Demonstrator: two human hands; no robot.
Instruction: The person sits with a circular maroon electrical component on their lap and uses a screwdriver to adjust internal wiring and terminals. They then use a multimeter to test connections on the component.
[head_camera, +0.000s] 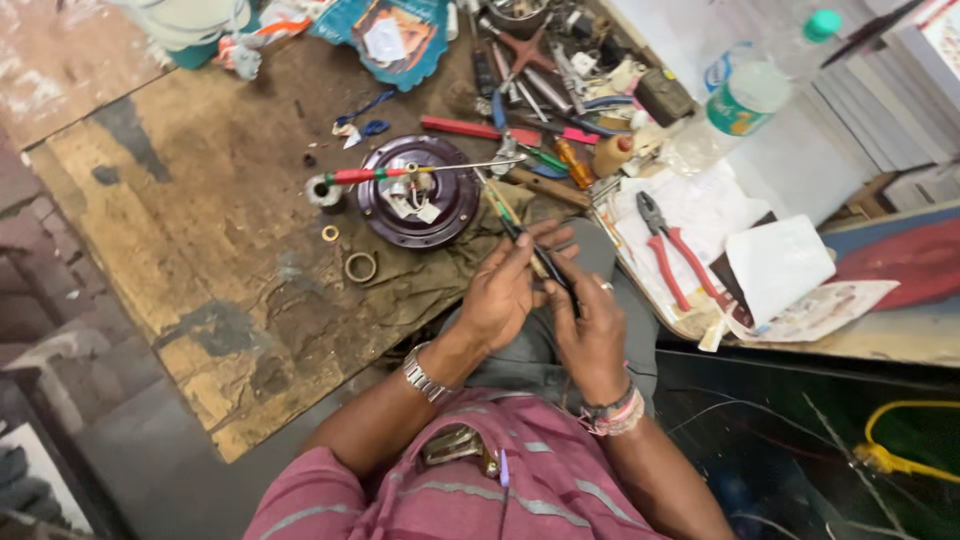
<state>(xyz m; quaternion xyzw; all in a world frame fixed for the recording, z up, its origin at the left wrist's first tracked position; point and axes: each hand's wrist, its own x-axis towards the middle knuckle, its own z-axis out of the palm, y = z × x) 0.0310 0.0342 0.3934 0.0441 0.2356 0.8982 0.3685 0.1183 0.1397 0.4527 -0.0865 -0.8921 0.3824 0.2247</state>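
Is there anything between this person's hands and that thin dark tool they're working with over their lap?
Nothing visible does. Both the left hand and the right hand already grip the thin dark rod-like tool directly, fingers closed around it above the lap. The round dark maroon metal housing lies apart on the worn wooden workbench.

Two hands (545, 300) are seen. One round dark disc (420, 192), one plastic bottle (745, 95), one pair of red pliers (668, 250) and two small rings (360, 267) are counted on the table (200, 200).
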